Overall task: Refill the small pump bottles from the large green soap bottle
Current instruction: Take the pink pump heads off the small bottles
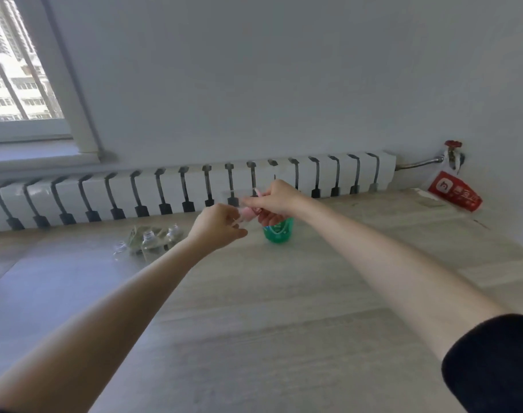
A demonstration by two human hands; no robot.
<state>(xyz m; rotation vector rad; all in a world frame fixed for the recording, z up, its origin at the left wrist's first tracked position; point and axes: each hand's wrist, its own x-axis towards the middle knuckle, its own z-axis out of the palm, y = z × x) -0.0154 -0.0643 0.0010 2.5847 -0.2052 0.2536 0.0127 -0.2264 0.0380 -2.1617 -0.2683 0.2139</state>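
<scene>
Fingers (pixel 239 233) of the left hand (pixel 217 226) and right hand (pixel 279 198) are pinched on a pink pump top (pixel 248 213). The small bottles (pixel 151 245) near the green soap bottle (pixel 279 234) are seen apparently unfilled, so refilling is judged barely begun.

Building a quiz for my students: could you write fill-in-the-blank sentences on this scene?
The big soap bottle has the colour ___.
The small piece held between left hand and right hand has the colour ___.
The clear small bottles stand on the soap bottle's ___ side.
Missing: green; pink; left.
</scene>
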